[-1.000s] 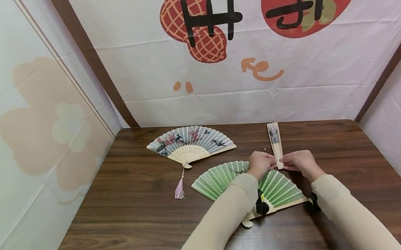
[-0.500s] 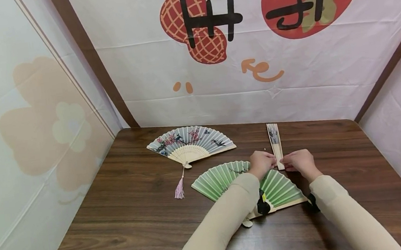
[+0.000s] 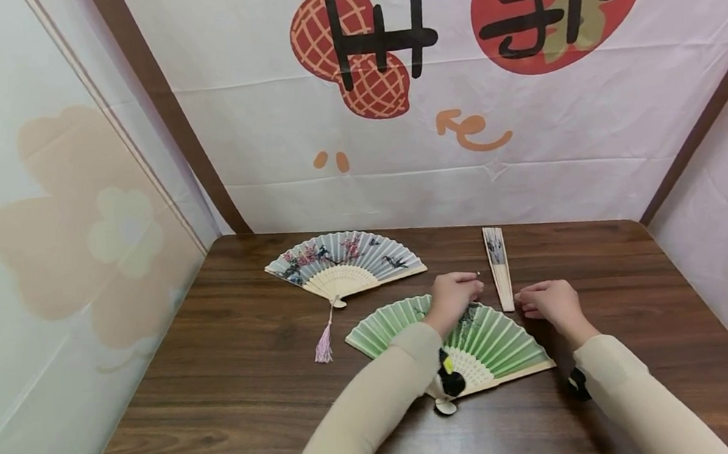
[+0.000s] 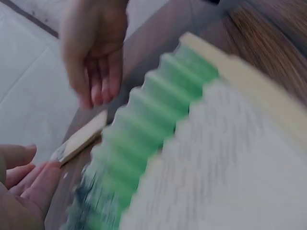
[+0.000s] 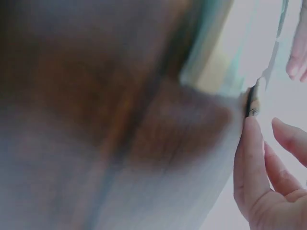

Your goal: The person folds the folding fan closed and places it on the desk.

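Observation:
A folded fan (image 3: 500,272) with pale ribs and a dark-printed cloth strip lies at the back right of the table. In the head view, my left hand (image 3: 455,300) is just left of it with relaxed fingers, over the edge of a spread green fan (image 3: 516,344). On the other side, my right hand (image 3: 554,308) has its fingertips close to the folded fan's near end. Both hands (image 4: 29,187) show loosely extended fingers in the left wrist view, apart from the folded fan (image 4: 84,136). The left forearm covers part of the green fan.
A spread grey-blue fan (image 3: 348,267) with printed blossoms and birds lies at the back left, its pink tassel (image 3: 324,344) hanging toward the front. A printed cloth backdrop (image 3: 359,183) rises behind the wooden table (image 3: 223,404).
Both hands have let go of the folded fan's near end and drawn apart, the left one moving leftward, the right one slightly rightward. The folded fan stays on the table.

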The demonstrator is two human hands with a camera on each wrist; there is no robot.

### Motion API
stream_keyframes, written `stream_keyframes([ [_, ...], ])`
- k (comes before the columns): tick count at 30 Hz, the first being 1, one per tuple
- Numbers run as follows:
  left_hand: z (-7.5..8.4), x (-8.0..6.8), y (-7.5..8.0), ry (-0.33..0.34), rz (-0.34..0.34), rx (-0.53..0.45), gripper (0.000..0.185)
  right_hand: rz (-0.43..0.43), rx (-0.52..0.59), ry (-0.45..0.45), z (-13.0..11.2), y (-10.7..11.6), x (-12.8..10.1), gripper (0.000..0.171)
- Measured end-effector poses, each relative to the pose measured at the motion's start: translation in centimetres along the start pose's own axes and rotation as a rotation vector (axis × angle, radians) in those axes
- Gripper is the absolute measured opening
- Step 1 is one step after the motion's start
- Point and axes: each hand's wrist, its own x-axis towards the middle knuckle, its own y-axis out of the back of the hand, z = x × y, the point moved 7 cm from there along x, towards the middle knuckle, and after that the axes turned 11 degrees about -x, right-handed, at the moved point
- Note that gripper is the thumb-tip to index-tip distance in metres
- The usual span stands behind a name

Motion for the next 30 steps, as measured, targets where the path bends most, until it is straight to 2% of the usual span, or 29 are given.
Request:
stream_keyframes([
  [4,0.7,0.3,3.5,-0.016,0.005,0.036,0.033,-0.082,0.087,0.026,-1.4,-1.1,-1.8,0.038],
  [8,1.1,0.9,6.1,-0.048,0.029,0.003,0.034,-0.160,0.164,0.055,-2.6,-2.2,-2.8,0.043],
  [11,1.1,0.9,7.1,-0.057,0.020,-0.002,0.036,-0.197,0.208,0.055,-2.7,-2.9,-3.1,0.043],
  [20,1.7,0.0,9.3,-0.067,-0.018,0.125,0.039,-0.294,0.297,0.055,-2.3,-4.4,-3.4,0.041],
  [26,2.1,-0.6,11.4,-0.049,-0.035,0.139,0.042,-0.418,0.406,0.054,-2.5,-5.5,-4.5,0.046],
  [30,2.1,-1.1,12.8,-0.037,-0.028,0.159,0.042,-0.494,0.473,0.019,-2.4,-6.3,-5.6,0.034],
])
